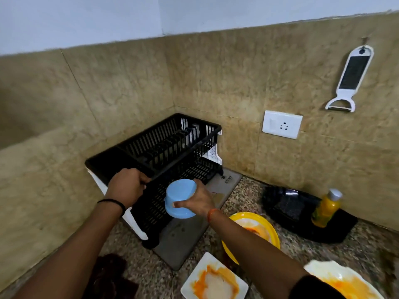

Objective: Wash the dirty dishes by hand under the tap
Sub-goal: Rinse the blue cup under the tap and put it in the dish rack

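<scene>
My right hand [197,200] grips a light blue bowl [179,197], turned upside down, in front of the lower tier of a black two-tier dish rack [172,145] in the counter corner. My left hand [127,186] holds the front rim of the rack's upper tier. Three dirty dishes smeared with orange sauce lie on the counter: a yellow plate [268,229], a white square plate [213,281] and a white plate [341,281] at the bottom right. No tap or sink is in view.
A grey mat [183,240] lies under the rack. A black tray [302,214] with a yellow bottle [326,210] sits against the right wall. A wall socket [281,124] and a hanging white grater-peeler [349,78] are above. A dark cloth [110,275] lies at the bottom left.
</scene>
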The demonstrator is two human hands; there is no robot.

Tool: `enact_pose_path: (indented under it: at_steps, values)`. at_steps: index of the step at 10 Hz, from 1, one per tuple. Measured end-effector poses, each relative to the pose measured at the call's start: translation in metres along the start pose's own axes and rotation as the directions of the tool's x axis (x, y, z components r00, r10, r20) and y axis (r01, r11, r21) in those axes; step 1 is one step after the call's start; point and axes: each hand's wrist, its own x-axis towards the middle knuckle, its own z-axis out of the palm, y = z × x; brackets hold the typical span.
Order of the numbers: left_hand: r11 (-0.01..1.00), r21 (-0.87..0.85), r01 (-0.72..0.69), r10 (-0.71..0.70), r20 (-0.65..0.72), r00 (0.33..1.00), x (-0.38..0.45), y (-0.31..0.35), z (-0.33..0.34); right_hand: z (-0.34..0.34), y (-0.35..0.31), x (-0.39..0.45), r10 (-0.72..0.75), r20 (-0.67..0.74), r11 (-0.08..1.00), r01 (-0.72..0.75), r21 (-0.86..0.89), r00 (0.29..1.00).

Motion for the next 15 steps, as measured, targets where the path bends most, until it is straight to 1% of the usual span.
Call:
enact_pose_path:
  at_steps: [2, 3, 4, 5, 6, 8, 10, 11, 12, 13, 15]
  values:
    - [0.992, -0.101, 0.074, -0.064, 0.1, 0.993, 0.018, -0.003, -0.007, 0.046, -0.004, 0.039, -0.017, 0.059, 1.0, 0.018, -0.022, 0.998]
    - [0.99, -0.112, 0.083, -0.068, 0.127, 0.99, 0.022, -0.004, -0.009, 0.065, -0.007, 0.055, 0.026, 0.057, 0.996, -0.021, -0.088, 0.998]
    - [0.993, -0.096, 0.073, -0.057, 0.163, 0.985, 0.025, -0.001, -0.012, 0.082, -0.009, 0.067, 0.071, 0.065, 0.992, -0.064, -0.107, 0.995]
    - [0.994, -0.09, 0.055, -0.038, 0.182, 0.983, 0.029, 0.0, -0.015, 0.095, -0.009, 0.075, 0.105, 0.086, 0.981, -0.088, -0.175, 0.991]
    - [0.995, -0.082, 0.054, -0.041, 0.16, 0.986, 0.029, 0.002, -0.013, 0.104, -0.009, 0.08, 0.117, 0.101, 0.972, -0.093, -0.214, 0.988]
    - [0.997, -0.066, 0.05, -0.042, 0.121, 0.992, 0.024, 0.004, -0.01, 0.118, -0.004, 0.083, 0.152, 0.15, 0.965, -0.115, -0.234, 0.977]
    - [0.996, -0.077, 0.052, -0.043, 0.114, 0.993, 0.023, 0.004, -0.011, 0.129, 0.003, 0.088, 0.159, 0.158, 0.938, -0.1, -0.332, 0.975]
    - [0.996, -0.066, 0.061, -0.054, 0.106, 0.993, 0.023, 0.004, -0.011, 0.127, 0.002, 0.091, 0.147, 0.215, 0.947, -0.075, -0.312, 0.966]
    - [0.996, -0.056, 0.07, -0.064, 0.108, 0.992, 0.025, 0.003, -0.009, 0.121, 0.006, 0.092, 0.137, 0.236, 0.962, -0.073, -0.263, 0.962]
    - [0.996, -0.045, 0.07, -0.066, 0.098, 0.993, 0.026, 0.003, -0.006, 0.119, 0.013, 0.088, 0.111, 0.254, 0.986, -0.074, -0.152, 0.961]
    - [0.993, 0.111, 0.028, -0.032, 0.033, 0.999, 0.023, 0.013, -0.001, 0.098, 0.005, 0.076, 0.057, 0.126, 0.989, -0.038, -0.144, 0.99]
